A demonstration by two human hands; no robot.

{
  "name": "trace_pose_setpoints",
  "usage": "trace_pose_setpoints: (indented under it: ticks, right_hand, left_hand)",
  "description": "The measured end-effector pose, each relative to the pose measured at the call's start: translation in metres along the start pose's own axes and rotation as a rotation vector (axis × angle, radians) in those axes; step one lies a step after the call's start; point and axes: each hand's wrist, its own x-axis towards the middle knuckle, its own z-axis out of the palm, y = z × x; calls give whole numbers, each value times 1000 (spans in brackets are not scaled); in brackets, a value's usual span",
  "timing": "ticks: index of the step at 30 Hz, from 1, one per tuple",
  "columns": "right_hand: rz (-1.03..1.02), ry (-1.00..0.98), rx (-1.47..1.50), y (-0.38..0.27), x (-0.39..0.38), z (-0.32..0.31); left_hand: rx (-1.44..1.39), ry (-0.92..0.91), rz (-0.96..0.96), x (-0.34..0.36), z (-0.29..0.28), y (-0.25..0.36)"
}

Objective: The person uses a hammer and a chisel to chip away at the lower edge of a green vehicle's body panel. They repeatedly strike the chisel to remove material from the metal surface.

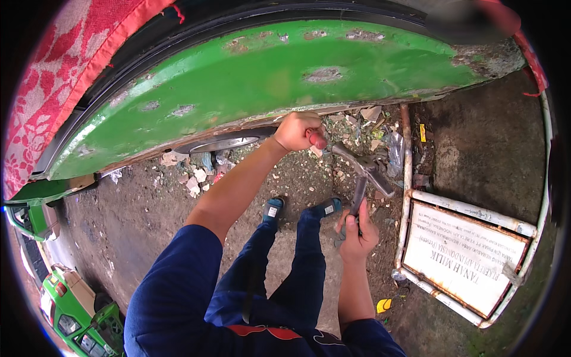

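My left hand [294, 132] is closed around a tool, whose red rounded handle end [317, 139] sticks out toward me. The rest of that tool is hidden by my fist, close against the lower edge of a green vehicle panel [256, 77]. Its paint is chipped down to grey filler in several patches. In my right hand [360, 233] a hammer [364, 169] is gripped by its handle. The metal hammer head is raised a little to the right of the red handle end, apart from it.
Paint flakes and rubble [193, 184] litter the ground under the panel. A white metal frame with a sign [467, 256] lies at the right. Red patterned cloth [59, 77] covers the upper left. Green vehicles [77, 306] stand at the lower left. A yellow piece [383, 306] lies near my right forearm.
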Motion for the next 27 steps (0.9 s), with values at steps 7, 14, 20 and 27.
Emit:
trace_pose_setpoints:
  ticks: [7, 14, 20, 27]
  right_hand:
    - [298, 97, 231, 6, -23, -1]
    - [344, 38, 199, 10, -28, 5]
    - [302, 50, 148, 10, -29, 10]
    - [320, 26, 160, 9, -35, 12]
  left_hand:
    - [140, -128, 95, -33, -15, 16]
    - [67, -120, 98, -47, -28, 11]
    - [64, -80, 112, -51, -38, 11]
    - [88, -119, 64, -54, -46, 6]
